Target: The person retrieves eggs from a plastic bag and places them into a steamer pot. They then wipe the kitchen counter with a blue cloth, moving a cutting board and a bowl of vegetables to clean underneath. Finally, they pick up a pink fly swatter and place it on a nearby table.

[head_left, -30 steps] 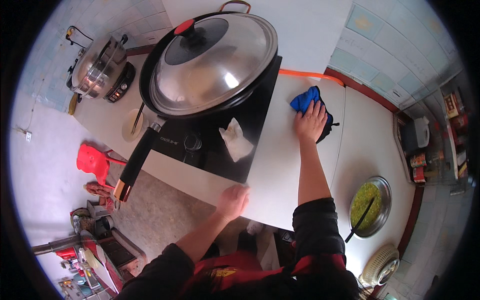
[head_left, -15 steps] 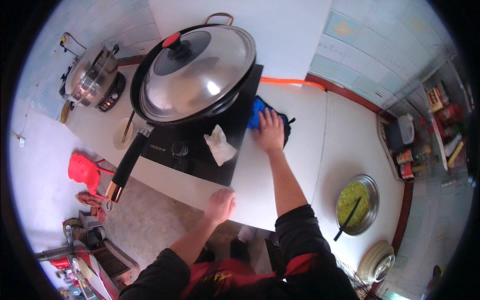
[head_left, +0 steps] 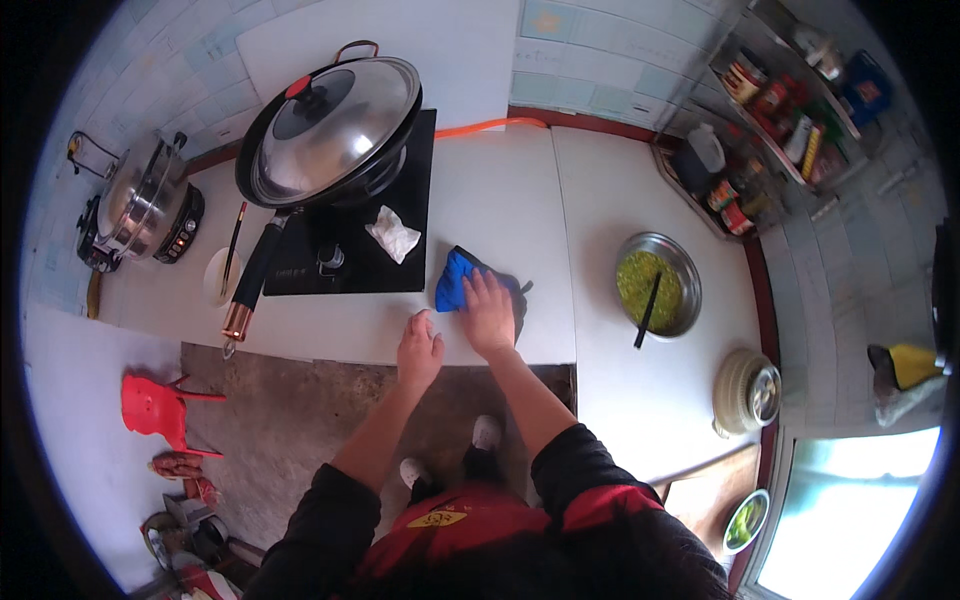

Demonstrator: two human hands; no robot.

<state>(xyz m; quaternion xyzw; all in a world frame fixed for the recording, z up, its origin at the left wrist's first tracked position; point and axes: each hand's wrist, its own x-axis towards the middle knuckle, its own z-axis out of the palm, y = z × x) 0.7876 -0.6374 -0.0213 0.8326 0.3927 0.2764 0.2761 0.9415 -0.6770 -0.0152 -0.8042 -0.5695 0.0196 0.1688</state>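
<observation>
My right hand point(head_left: 488, 312) lies flat on a blue cloth point(head_left: 453, 282) with a dark edge, its fingers stretched out and slightly apart. The cloth is crumpled on the white counter point(head_left: 505, 190), just right of the black cooktop point(head_left: 300, 262). My left hand point(head_left: 420, 350) hovers at or rests on the counter's front edge, left of the cloth; which of these, I cannot tell. Its fingers are loosely bent, the thumb apart, and nothing shows in it. A crumpled white tissue point(head_left: 393, 234) lies on the cooktop near its right side.
A lidded wok point(head_left: 350, 125) stands on the cooktop, its long handle point(head_left: 258, 270) jutting past the front edge. At left are a steamer pot point(head_left: 150, 210) and a bowl with chopsticks point(head_left: 218, 278). A metal bowl of chopped greens point(head_left: 690, 290) sits right, near a basket point(head_left: 735, 390).
My right hand and the blue cloth have come toward me along the cooktop's right side. My left hand has uncurled from a fist. The view has swung right.
</observation>
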